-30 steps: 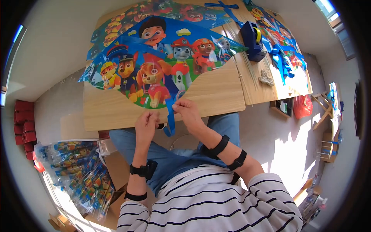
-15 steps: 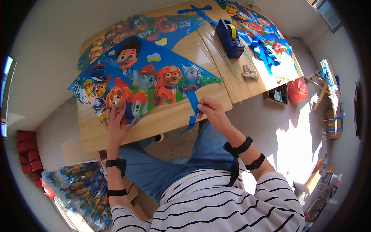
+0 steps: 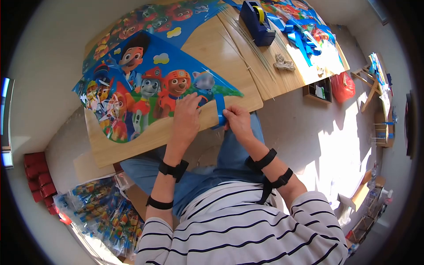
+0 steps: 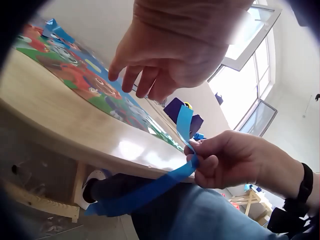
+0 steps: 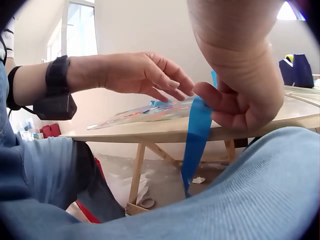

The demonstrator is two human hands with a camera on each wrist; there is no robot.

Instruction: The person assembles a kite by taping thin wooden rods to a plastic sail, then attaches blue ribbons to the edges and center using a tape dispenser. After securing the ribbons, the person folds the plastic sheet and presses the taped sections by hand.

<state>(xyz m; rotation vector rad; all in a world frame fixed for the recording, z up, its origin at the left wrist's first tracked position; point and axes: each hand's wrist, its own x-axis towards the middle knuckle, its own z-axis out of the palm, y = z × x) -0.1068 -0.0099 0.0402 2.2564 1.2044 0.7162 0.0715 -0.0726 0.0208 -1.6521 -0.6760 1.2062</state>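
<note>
A printed plastic kite sheet (image 3: 150, 88) with cartoon pups and a boy lies on the wooden table. Between thumb and fingers my right hand (image 3: 238, 123) pinches a blue ribbon (image 3: 220, 110) at the table's front edge, by the sheet's right corner. In the left wrist view one end of the ribbon (image 4: 145, 194) hangs below the right hand (image 4: 230, 159), and a short piece sticks up above it. My left hand (image 3: 186, 118) is over the sheet's lower edge, fingers extended and holding nothing. The right wrist view shows the left hand (image 5: 145, 75) close beside the ribbon (image 5: 197, 137).
A dark blue tape dispenser (image 3: 258, 26) stands at the back right, near thin sticks (image 3: 251, 39) and a bundle of cord (image 3: 284, 63). More blue ribbon (image 3: 302, 42) lies beyond. Bagged printed pieces (image 3: 104, 212) sit on the floor at left; a red bag (image 3: 343, 86) hangs at right.
The left hand first moved to the sheet's lower left, then came right toward the right hand. The right hand carried the ribbon from the sheet's bottom middle toward its right corner.
</note>
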